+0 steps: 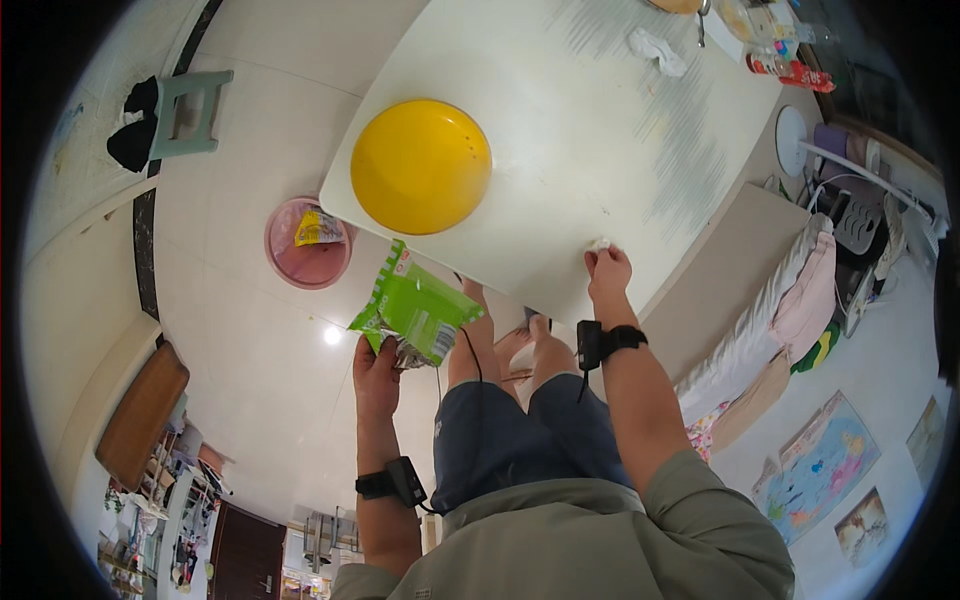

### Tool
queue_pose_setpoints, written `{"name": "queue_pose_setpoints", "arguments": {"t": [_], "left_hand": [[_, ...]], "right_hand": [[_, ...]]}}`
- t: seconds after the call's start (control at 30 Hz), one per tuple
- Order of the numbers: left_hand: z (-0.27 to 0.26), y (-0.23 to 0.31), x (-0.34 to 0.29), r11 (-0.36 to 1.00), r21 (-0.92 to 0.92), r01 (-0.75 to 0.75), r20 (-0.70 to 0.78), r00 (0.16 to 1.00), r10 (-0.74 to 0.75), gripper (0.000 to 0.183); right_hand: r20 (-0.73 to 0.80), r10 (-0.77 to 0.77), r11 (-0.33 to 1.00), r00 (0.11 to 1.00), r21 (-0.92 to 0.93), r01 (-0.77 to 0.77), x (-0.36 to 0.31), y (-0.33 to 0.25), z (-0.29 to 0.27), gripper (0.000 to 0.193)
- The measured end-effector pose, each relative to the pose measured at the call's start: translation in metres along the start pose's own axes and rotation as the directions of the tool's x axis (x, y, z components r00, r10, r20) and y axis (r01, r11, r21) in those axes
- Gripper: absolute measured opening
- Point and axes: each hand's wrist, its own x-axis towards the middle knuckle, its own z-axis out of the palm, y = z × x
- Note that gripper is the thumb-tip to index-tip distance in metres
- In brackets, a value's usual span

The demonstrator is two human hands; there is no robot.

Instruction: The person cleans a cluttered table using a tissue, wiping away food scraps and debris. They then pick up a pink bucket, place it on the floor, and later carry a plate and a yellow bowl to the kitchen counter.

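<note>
My left hand [376,372] grips the lower edge of a green snack bag [415,305], off the table's near left corner. The bag is tilted, and silvery lining shows by my fingers. Above the table's near side, my right hand [610,272] is closed in a pinch on a small crumpled white piece [599,244], which looks like tissue. A round yellow lid or plate [421,166] lies on the white table [545,190], to the left of that hand.
A pink bin [283,262] with a yellow wrapper [318,228] stands on the floor at left. Beyond it is a grey-green stool [200,112]. Crumpled tissue [657,52] and bottles [788,72] lie at the table's far right. A bed or bench [770,310] runs along the right.
</note>
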Motion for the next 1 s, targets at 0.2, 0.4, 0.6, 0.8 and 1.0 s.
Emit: {"name": "queue_pose_setpoints", "arguments": {"t": [0.2, 0.4, 0.6, 0.8, 1.0], "left_hand": [[-0.009, -0.004, -0.005, 0.999, -0.051, 0.0, 0.051, 0.999, 0.003, 0.028], [-0.009, -0.014, -0.013, 0.996, -0.087, -0.023, 0.047, 0.999, 0.027, 0.029], [0.005, -0.024, -0.017, 0.999, -0.029, 0.02, 0.017, 1.0, -0.019, 0.028], [0.025, -0.03, -0.024, 0.999, -0.035, 0.001, 0.056, 0.998, 0.001, 0.028], [0.059, -0.04, -0.013, 0.999, 0.021, 0.025, 0.121, 0.992, -0.027, 0.029]], "right_hand": [[0.15, -0.162, 0.982, 0.975, -0.076, 0.175, 0.011, -0.046, -0.008, 0.012], [-0.117, -0.146, 0.942, 0.982, -0.318, 0.102, 0.046, -0.031, -0.062, 0.016], [0.123, -0.573, 0.607, 0.81, -0.601, 0.52, 0.084, -0.012, 0.031, 0.013], [0.524, -0.535, 0.5, 0.662, -0.435, 0.749, -0.04, -0.045, 0.138, 0.015], [0.411, -0.596, 0.568, 0.69, -0.393, 0.724, 0.048, -0.056, 0.037, 0.012]]}}
